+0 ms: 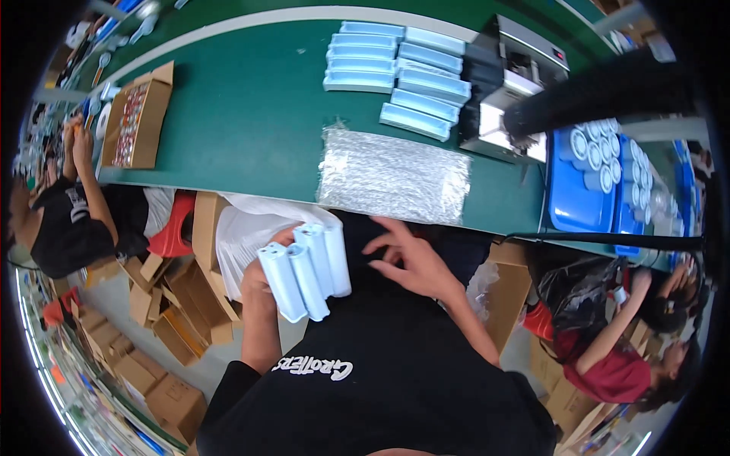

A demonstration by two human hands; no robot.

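Observation:
My left hand is wrapped round a bunch of long, light-blue plastic housings, held upright side by side in front of my body. Its fingers are partly hidden behind them. To the right of the bunch, my right hand hovers with fingers spread and nothing in it, close to the table's front edge. Just beyond it on the green table lies a stack of shiny clear plastic sheets or bags. Farther back, similar light-blue troughs lie in two columns.
A black and metal machine stands right of the troughs. Blue trays with light-blue cylinders are at the right. A cardboard box of small items sits at the left. A white-lined carton is below the edge. Co-workers sit on both sides.

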